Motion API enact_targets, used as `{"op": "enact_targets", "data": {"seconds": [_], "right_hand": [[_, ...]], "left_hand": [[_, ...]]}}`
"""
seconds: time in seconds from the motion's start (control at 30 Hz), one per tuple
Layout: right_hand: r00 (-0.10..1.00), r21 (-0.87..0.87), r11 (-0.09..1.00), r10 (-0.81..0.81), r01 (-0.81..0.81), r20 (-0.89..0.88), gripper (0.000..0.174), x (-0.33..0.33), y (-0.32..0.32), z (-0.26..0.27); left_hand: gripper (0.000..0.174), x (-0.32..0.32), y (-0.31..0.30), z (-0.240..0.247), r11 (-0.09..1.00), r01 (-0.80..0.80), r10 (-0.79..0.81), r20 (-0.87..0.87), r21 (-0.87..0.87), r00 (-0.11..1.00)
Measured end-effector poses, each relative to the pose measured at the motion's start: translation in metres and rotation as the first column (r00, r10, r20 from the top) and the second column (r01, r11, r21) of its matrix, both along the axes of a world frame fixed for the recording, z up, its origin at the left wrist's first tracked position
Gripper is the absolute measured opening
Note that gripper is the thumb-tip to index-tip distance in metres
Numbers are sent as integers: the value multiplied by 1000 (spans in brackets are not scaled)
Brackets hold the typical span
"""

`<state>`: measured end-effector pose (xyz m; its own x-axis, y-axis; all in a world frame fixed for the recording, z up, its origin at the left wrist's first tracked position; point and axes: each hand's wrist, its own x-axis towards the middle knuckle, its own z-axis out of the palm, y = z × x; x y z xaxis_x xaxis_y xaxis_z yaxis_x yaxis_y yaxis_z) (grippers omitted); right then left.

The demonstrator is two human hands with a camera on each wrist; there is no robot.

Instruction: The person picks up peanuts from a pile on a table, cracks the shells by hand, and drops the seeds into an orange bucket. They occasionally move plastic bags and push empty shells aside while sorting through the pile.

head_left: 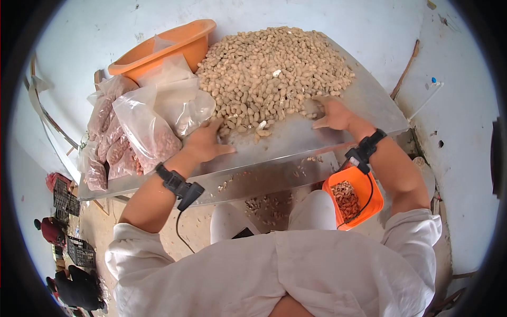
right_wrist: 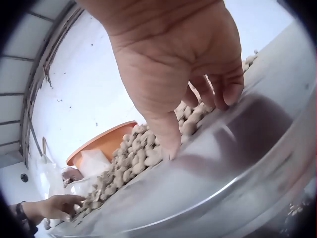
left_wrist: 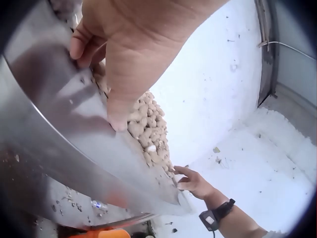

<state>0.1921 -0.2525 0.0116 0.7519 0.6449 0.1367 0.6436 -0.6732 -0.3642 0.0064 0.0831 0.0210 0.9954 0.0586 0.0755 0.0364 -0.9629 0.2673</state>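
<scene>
I am resting the left grip (head_left: 205, 142) and right grip (head_left: 338, 114) at the near fringe of the peanut pile (head_left: 274, 68), both loosely spread, clasping nothing I can see. The pile is lying beyond them, stretching left to right on the table (head_left: 374, 108), neither grip being clearly nearer.

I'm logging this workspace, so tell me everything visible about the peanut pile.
The peanut pile is a broad, tan mound of unshelled peanuts, with a few white bits among them. It lies heaped on a shiny, metal-looking tabletop, close to the orange basin and plastic bags at left. It slopes to a ragged near edge, where the left hand and right hand seem to touch it.
</scene>
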Motion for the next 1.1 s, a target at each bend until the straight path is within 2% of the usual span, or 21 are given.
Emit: {"op": "enact_targets", "data": {"seconds": [0.13,0.2,0.23,0.33,0.37,0.47,0.57,0.67,0.77,0.83,0.9,0.97,1.07,1.1], "right_hand": [[978,8,1000,4,-6,210,93,-19,47,-17],[996,19,999,-35,34,87,91,-31,65,-8],[998,23,998,-54,54,26,90,-35,72,-3],[995,156,984,-94,87,35,86,-36,92,-10],[993,217,969,-116,114,-7,82,-38,97,-9],[990,353,933,-104,63,97,78,-25,108,-21],[981,523,852,-100,-2,166,67,-5,119,-25],[983,450,887,-25,106,-181,58,5,120,20],[994,592,799,-61,104,-93,50,33,125,22],[995,620,781,-99,75,4,45,54,129,26],[981,619,785,-123,2,153,39,60,125,22],[929,576,810,-121,-111,349,32,50,112,32],[988,255,959,94,-122,119,29,10,86,53],[987,275,948,160,-157,14,24,-4,83,45]], "left_hand": [[93,22,-44,-5,999,26,-29,73,41,997],[94,33,-63,-1,1000,10,-11,58,13,998],[94,43,-67,-6,1000,16,-18,114,14,993],[89,63,-75,-9,996,-3,14,132,-84,991],[76,67,-78,-11,997,16,2,225,-77,974],[65,93,-70,-24,992,81,-41,363,-98,931],[59,115,-67,-21,979,169,-104,431,-115,897],[54,149,-60,-12,977,204,-149,470,-68,870],[46,171,-56,4,987,159,-119,534,-29,837],[45,177,-52,14,989,134,-85,519,-59,851],[46,175,-45,23,987,122,-58,473,-107,879],[45,160,-40,29,989,126,-63,537,-81,841],[39,142,-26,21,980,193,-115,660,-45,742],[36,137,-24,16,974,226,-138,703,-32,697]]}}
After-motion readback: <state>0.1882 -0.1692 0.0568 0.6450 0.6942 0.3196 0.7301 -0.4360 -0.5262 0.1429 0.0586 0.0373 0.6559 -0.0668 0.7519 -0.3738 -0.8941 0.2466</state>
